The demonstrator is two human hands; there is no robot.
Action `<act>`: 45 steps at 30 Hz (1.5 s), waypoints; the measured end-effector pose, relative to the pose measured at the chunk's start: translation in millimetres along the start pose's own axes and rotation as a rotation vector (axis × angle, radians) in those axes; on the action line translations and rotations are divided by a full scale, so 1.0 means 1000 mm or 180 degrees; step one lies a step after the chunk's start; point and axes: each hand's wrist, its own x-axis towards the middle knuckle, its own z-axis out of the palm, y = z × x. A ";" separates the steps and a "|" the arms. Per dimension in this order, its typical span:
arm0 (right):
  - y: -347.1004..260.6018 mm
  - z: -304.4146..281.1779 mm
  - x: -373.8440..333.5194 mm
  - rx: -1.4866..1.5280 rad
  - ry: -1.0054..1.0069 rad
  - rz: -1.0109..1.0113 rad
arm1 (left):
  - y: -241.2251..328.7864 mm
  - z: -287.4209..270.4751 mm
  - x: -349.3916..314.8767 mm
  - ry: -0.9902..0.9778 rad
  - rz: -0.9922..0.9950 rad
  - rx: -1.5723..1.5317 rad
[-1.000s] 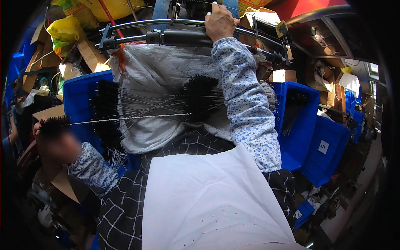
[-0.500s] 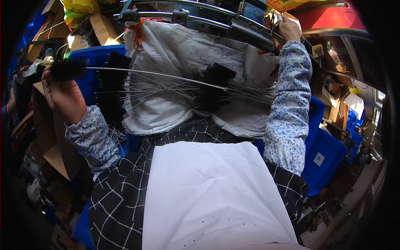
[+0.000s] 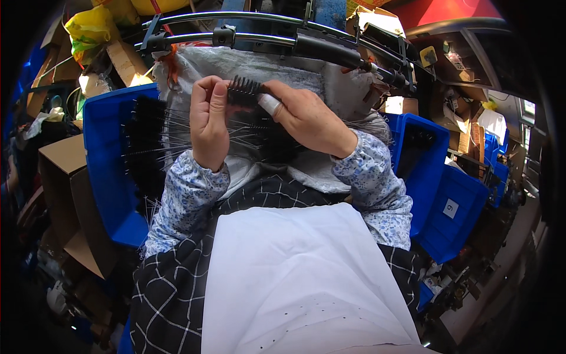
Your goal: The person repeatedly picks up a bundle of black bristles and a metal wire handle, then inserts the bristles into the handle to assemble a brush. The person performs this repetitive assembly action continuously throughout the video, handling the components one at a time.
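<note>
Grip is narrow on both sides: the left hand [image 3: 210, 127] pinches one end of a short black brush [image 3: 243, 89] between thumb and fingers, and the right hand [image 3: 312, 121] closes on the other end, a white wrap [image 3: 269, 105] around one digit. This brush is held over the middle of the white sack [image 3: 203, 66]; whether a wire stem runs on behind the fingers, I cannot tell. Pinching it from both ends probably keeps the springy bristles steady and in plain sight.

More brushes lie in two bunches, one at the sack's left edge [image 3: 143, 141], one on its middle [image 3: 276, 144], their thin wires crossing. Heads are likely grouped so the stems stay together. An orange tie [image 3: 171, 66] at the sack's far left corner seems to hang it from the metal rails [image 3: 259, 38] beyond its far edge, perhaps to make a sling over the lap. Blue bins flank the sack left [image 3: 112, 106] and right [image 3: 425, 177], presumably within easy reach.

Right of the sack, another blue bin [image 3: 466, 194] bears a small white label [image 3: 450, 207] with one dark printed character. No brand shows on the brush.
</note>
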 end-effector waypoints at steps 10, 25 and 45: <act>0.121 -0.088 0.065 -0.3153 0.2383 0.0305 | 0.049 -0.222 -0.061 0.1531 -0.0328 0.4717; 0.130 -0.094 0.090 -0.2671 0.2333 0.0589 | 0.040 -0.227 -0.073 0.1387 -0.0843 0.3097; 0.141 -0.081 0.077 -0.2290 0.2691 0.0670 | 0.106 -0.179 -0.033 0.2422 0.1821 0.1722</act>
